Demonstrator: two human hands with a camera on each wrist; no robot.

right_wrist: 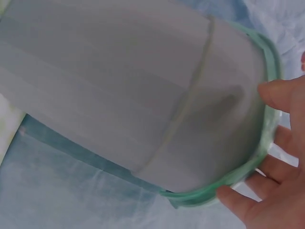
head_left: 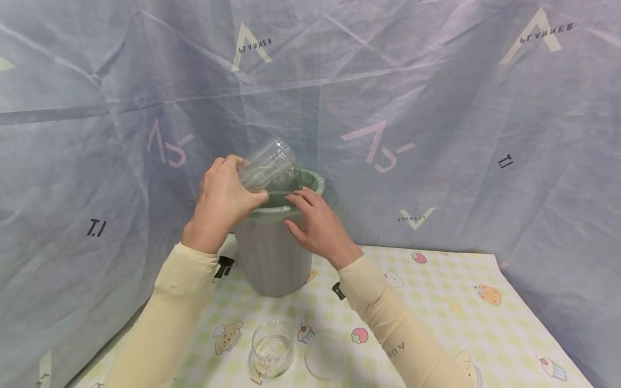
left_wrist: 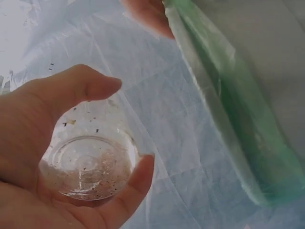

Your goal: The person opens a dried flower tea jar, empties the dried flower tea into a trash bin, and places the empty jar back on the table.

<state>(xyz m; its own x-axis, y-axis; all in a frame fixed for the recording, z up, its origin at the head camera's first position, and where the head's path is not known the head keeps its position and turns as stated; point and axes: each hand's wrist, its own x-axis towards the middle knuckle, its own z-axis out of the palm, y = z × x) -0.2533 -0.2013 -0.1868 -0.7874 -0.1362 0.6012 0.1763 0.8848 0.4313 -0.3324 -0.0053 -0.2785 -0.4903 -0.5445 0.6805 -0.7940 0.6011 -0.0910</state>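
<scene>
My left hand (head_left: 225, 194) grips a clear jar (head_left: 267, 164), tilted beside and above the mouth of a grey trash bin (head_left: 274, 258). In the left wrist view, thumb and fingers curve around the jar (left_wrist: 90, 162), and small dark specks and brownish residue show through its base. A green bag (head_left: 315, 180) lines the bin and folds over its rim. At the near side of that rim my right hand (head_left: 320, 223) holds on, thumb outside and some fingers over the edge. The bin's inside is mostly hidden.
Near the front of the checked tablecloth (head_left: 436, 302) stands a second clear round container (head_left: 273, 347). A clear disc, probably a lid (head_left: 326, 355), lies to its right. Grey-blue fabric (head_left: 412, 108) hangs behind the bin and along both sides.
</scene>
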